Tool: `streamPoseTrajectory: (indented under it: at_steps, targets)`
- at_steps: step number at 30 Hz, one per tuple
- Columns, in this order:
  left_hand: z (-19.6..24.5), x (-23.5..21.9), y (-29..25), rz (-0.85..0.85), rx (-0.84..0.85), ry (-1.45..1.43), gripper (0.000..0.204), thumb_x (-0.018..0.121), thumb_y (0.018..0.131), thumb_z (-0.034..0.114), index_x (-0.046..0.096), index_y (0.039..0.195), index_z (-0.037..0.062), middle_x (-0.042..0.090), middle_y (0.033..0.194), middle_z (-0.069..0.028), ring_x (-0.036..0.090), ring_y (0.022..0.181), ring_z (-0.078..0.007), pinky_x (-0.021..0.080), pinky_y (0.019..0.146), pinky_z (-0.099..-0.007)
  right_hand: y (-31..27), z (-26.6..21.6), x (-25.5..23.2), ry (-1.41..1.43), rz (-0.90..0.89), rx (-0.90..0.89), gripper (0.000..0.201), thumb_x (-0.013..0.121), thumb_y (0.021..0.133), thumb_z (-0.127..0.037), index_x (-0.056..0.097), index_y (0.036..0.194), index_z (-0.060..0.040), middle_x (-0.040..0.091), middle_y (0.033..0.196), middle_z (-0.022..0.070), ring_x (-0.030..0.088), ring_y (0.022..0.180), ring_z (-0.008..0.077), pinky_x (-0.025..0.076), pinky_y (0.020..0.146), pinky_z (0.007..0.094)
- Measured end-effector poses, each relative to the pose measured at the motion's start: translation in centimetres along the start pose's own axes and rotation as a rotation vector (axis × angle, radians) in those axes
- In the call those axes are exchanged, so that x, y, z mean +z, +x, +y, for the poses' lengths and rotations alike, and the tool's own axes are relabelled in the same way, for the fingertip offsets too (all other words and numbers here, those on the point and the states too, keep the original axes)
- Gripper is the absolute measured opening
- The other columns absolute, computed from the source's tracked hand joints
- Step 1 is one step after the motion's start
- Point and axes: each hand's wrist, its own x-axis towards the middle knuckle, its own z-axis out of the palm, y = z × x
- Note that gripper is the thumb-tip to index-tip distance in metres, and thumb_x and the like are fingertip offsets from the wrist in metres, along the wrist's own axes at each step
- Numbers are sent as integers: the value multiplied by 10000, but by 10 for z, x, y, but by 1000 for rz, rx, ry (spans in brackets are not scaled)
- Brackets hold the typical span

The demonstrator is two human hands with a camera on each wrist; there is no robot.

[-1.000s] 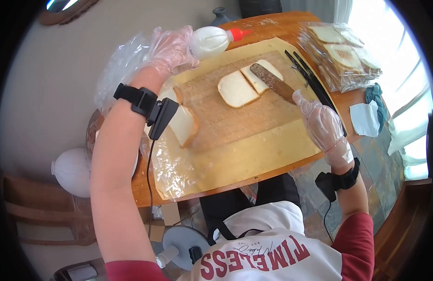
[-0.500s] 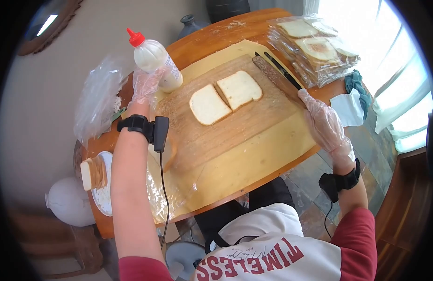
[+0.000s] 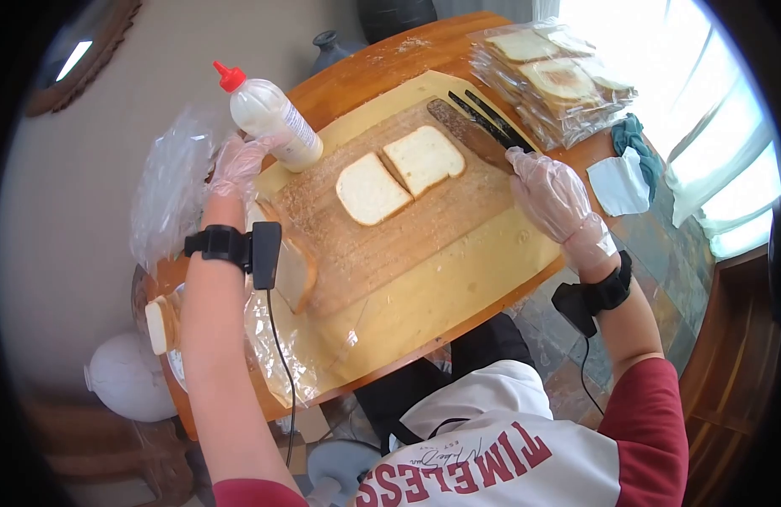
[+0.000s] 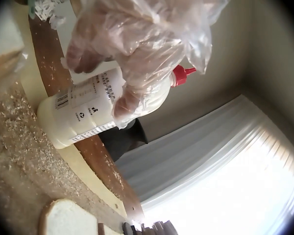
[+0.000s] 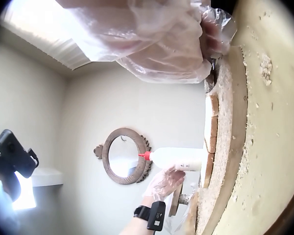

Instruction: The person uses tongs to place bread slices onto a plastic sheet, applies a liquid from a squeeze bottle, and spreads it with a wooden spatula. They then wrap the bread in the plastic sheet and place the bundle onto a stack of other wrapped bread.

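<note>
A white squeeze bottle (image 3: 276, 122) with a red nozzle cap stands upright at the far left corner of the wooden cutting board (image 3: 356, 258). My left hand (image 3: 241, 165), in a clear plastic glove, is beside it; in the left wrist view its fingers (image 4: 85, 58) are spread, with the thumb across the bottle. My gloved right hand (image 3: 555, 193) grips a knife (image 3: 470, 133) with a broad, crumb-coated blade, its handle hidden in the hand. Its blade lies over the board's far right edge. Between the hands, two white bread slices (image 3: 373, 188) (image 3: 424, 159) lie side by side.
Bagged bread (image 3: 559, 80) is stacked at the far right, near a white cloth (image 3: 618, 182). Two long black utensils (image 3: 492, 118) lie beside the board. More bread (image 3: 302, 275) is partly behind my left forearm. A plastic bag (image 3: 171, 186) is at the left edge.
The bottle has come from over the board's far side, nozzle sideways, to upright at the left corner; the left hand's grip has loosened. The knife has moved off the bread to the board's right edge.
</note>
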Motion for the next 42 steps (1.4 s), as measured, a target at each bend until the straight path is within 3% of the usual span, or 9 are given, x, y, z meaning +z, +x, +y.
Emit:
streamPoseTrajectory:
  at_steps: [2,5,9,14,20,26,29,30,42]
  targets:
    - [11,-17,-7,-4,-125,85,881,807,704,328,379,1408,14,558,1269,-86,518,1129,-187,396,935,-335,-1,12,5,-18,182,-200,64,568,842,-81,604,868,-35,616,725,141,624,695,312,500,612,394]
    - [36,-37,-54,107,-148,-25,811,757,758,357,397,1404,23,577,1221,-74,524,1086,-164,386,900,-310,1,13,-12,-101,177,-99,88,583,838,-112,625,877,-45,625,738,141,626,707,315,509,634,401]
    - [68,-61,-148,185,138,-117,548,630,887,296,474,1336,22,586,1189,-73,528,1053,-134,396,866,-283,-4,33,-9,-108,66,21,153,613,809,-133,638,922,-33,645,831,175,634,813,349,510,733,443]
    - [24,-75,-250,375,122,-356,286,621,887,138,605,1140,7,632,1024,-69,574,951,-136,437,822,-275,5,45,6,-190,-178,163,263,639,798,-175,569,996,-15,638,901,218,616,882,394,493,769,475]
    - [-27,-43,-333,677,-90,-407,182,609,901,92,608,1066,15,625,899,-44,580,794,-103,461,697,-229,17,40,8,-181,-205,234,442,609,828,-200,528,1202,21,621,999,275,589,967,427,470,840,473]
    - [-59,-21,-353,781,-45,-210,138,614,896,116,637,1002,29,599,841,0,506,713,-61,419,634,-204,-7,34,-11,-53,-60,137,408,595,823,-189,534,1172,13,635,922,257,610,894,416,482,781,478]
    - [-76,-13,-349,780,-11,-121,146,605,898,117,634,1007,24,597,853,5,502,718,-56,418,639,-202,-29,0,-27,106,-130,55,408,626,832,-173,535,1182,16,633,912,256,613,874,415,489,752,464]
    - [-77,-13,-352,708,-84,-148,168,591,912,101,600,1026,-21,615,1026,-84,567,942,-145,465,859,-288,-36,-16,-34,154,-196,64,404,634,844,-166,540,1195,11,632,932,255,613,880,415,492,742,453]
    - [-84,-4,-345,670,-9,-179,166,590,912,66,587,1053,-22,622,1039,-93,578,938,-150,467,858,-280,-55,-63,-20,0,-362,-67,383,630,846,-170,571,1200,-36,653,871,199,630,786,387,507,666,437]
